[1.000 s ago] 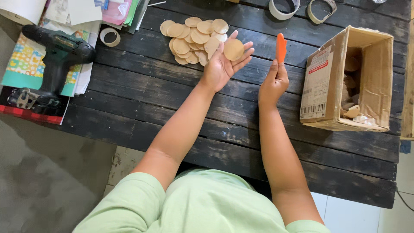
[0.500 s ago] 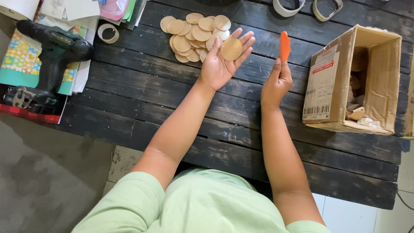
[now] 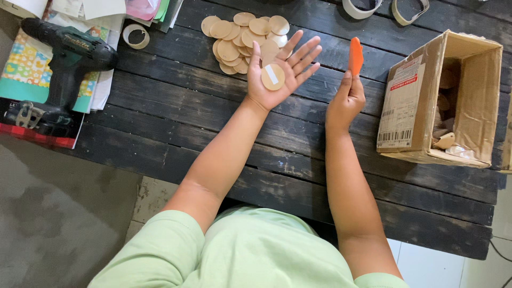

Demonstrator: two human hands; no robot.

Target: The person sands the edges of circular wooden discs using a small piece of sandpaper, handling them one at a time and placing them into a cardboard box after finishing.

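Now the open left hand [image 3: 278,74] shows a pale strip on its wooden disc [image 3: 272,77]; right hand [image 3: 345,98] still grips the orange tool [image 3: 356,55].

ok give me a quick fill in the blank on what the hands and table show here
1. The left hand lies open, palm up, with a round wooden ____ resting on it.
2. The right hand holds an ____ tool upright.
3. The cardboard box lies on its ____, opening toward the right.
4. The cordless drill rests at the table's ____ end.

Missing words: disc; orange; side; left
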